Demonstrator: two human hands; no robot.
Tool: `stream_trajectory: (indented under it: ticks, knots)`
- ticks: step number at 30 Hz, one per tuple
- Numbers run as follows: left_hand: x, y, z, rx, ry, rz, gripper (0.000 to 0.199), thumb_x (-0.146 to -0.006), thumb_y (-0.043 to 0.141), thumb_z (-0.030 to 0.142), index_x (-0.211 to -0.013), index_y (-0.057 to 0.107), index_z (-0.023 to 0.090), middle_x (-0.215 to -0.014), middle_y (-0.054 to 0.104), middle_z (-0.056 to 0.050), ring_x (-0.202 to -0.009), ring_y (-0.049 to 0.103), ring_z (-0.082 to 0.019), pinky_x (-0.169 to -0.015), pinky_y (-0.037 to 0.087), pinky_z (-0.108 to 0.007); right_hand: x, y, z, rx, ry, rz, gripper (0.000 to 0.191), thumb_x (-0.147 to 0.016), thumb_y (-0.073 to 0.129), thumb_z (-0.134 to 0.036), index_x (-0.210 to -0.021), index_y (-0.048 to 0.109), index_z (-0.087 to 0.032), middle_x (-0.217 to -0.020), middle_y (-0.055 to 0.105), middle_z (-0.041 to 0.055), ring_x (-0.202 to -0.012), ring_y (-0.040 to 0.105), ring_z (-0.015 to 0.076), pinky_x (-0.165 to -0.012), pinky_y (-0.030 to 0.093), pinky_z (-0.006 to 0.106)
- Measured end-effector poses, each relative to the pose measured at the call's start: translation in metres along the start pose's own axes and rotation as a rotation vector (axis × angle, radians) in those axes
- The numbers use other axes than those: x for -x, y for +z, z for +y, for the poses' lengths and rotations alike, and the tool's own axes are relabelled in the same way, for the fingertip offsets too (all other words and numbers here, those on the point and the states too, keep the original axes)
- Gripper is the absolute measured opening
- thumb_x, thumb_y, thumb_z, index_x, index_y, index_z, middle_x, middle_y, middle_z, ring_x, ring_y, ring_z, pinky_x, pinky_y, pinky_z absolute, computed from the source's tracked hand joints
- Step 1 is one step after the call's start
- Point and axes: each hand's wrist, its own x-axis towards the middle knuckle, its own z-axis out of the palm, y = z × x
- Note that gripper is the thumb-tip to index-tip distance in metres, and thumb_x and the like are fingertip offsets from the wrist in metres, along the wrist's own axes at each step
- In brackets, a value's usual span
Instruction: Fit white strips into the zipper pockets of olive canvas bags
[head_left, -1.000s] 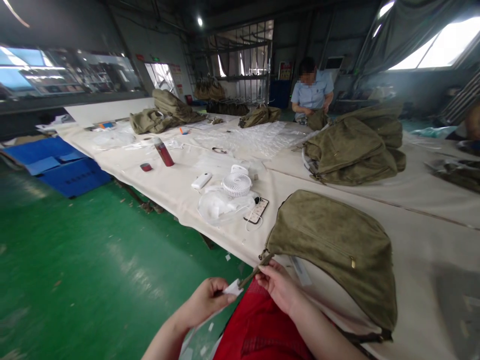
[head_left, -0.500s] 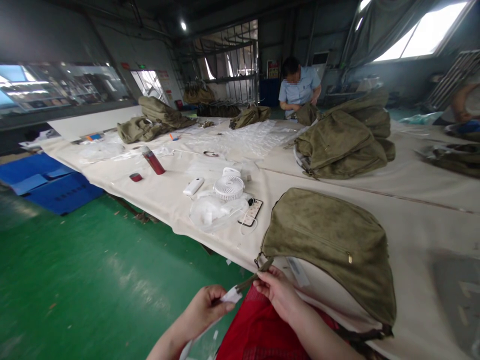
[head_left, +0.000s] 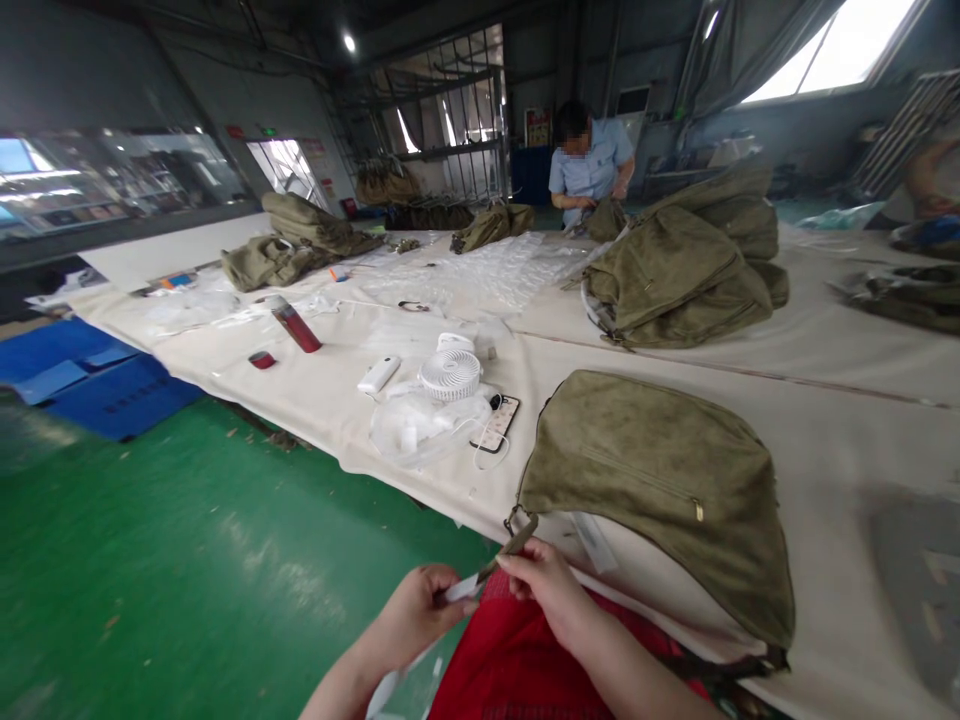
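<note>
An olive-green bag lies on the cream-covered table right in front of me, a zip across its face. From a metal ring at its left corner runs a narrow olive strap. My right hand pinches this strap just below the ring. Close by on the left, my left hand is closed on a white strip that covers the strap's lower part; whether it is paper or foam I cannot tell. The white material trails down below that hand. Red cloth covers my lap.
A white fan, a phone, a white handheld device and a red flask stand on the table. More olive bags are piled beyond. A co-worker handles a bag across the table. Blue boxes sit on the floor.
Both hands keep their grips on the strap and the white strip. My right hand has shifted slightly left and down, and the white strip sits flatter. The camera view has moved a little.
</note>
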Motion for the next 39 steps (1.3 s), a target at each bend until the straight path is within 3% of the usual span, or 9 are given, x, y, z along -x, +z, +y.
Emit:
stream_trajectory:
  ticks: [3,9,15,19,23,30,36,39]
  knots:
    - [-0.006,0.002,0.003,-0.122,-0.033,-0.004,0.029,-0.072,0.058,0.037,-0.056,0.046,0.016,-0.06,0.035,0.005,-0.06,0.032,-0.009,-0.054,0.024,-0.023,-0.004,-0.005,0.006,0.09,-0.014,-0.005,0.033,-0.06,0.074,-0.042,-0.063,0.057,-0.015,-0.038,0.045,-0.0067,-0.037,0.036,0.0059,-0.04,0.024,0.021]
    - [-0.004,0.008,-0.002,0.169,-0.026,-0.205,0.042,-0.079,0.05,0.057,-0.067,0.044,0.017,-0.062,0.028,0.005,-0.059,0.026,-0.009,-0.051,0.02,-0.022,-0.003,-0.011,0.006,0.147,-0.041,0.037,0.028,-0.062,0.07,-0.04,-0.066,0.059,-0.015,-0.04,0.047,-0.0067,-0.038,0.038,0.007,-0.042,0.025,0.022]
    - [-0.016,0.014,-0.004,-0.008,0.02,-0.057,0.047,-0.083,0.042,0.059,-0.06,0.041,0.017,-0.061,0.03,0.004,-0.059,0.029,-0.01,-0.053,0.023,-0.023,-0.002,-0.012,-0.003,0.071,0.002,-0.037,0.032,-0.06,0.074,-0.042,-0.069,0.059,-0.015,-0.04,0.046,-0.0071,-0.035,0.035,0.0057,-0.038,0.022,0.02]
    - [-0.021,0.015,-0.001,-0.126,0.034,-0.004,0.045,-0.084,0.045,0.053,-0.057,0.043,0.016,-0.061,0.033,0.003,-0.061,0.032,-0.01,-0.055,0.025,-0.023,-0.009,-0.024,-0.003,-0.237,0.119,0.114,0.039,-0.063,0.074,-0.05,-0.076,0.062,-0.015,-0.048,0.051,-0.0053,-0.037,0.038,0.0046,-0.036,0.02,0.018]
    - [-0.02,0.018,0.0,0.006,0.0,-0.109,0.046,-0.081,0.048,0.057,-0.061,0.045,0.016,-0.062,0.032,0.003,-0.06,0.031,-0.01,-0.052,0.024,-0.022,-0.018,-0.033,0.004,-0.351,0.148,0.235,0.038,-0.055,0.081,-0.046,-0.068,0.062,-0.015,-0.046,0.051,-0.0047,-0.038,0.04,0.0038,-0.037,0.023,0.017]
    - [-0.012,0.019,0.0,0.123,-0.116,-0.079,0.056,-0.082,0.035,0.067,-0.07,0.051,0.015,-0.062,0.038,0.003,-0.06,0.035,-0.011,-0.053,0.029,-0.023,-0.012,-0.028,-0.001,-0.226,0.11,0.027,0.046,-0.054,0.08,-0.053,-0.072,0.065,-0.013,-0.055,0.058,-0.0008,-0.045,0.051,0.0071,-0.04,0.031,0.018]
    - [-0.03,0.031,0.012,-0.158,-0.012,0.097,0.054,-0.086,0.029,0.061,-0.059,0.049,0.018,-0.063,0.046,0.0,-0.061,0.043,-0.013,-0.059,0.035,-0.023,-0.016,-0.023,0.006,0.056,0.09,-0.075,0.045,-0.059,0.075,-0.055,-0.064,0.057,-0.014,-0.043,0.047,-0.0063,-0.034,0.037,0.004,-0.035,0.021,0.019]
    - [-0.035,0.033,0.017,-0.313,0.042,0.151,0.054,-0.089,0.028,0.054,-0.057,0.054,0.018,-0.066,0.052,-0.003,-0.063,0.049,-0.014,-0.062,0.036,-0.024,-0.02,-0.031,0.009,0.089,0.089,-0.024,0.046,-0.064,0.068,-0.059,-0.062,0.053,-0.016,-0.043,0.047,-0.0059,-0.033,0.037,0.0048,-0.033,0.02,0.019]
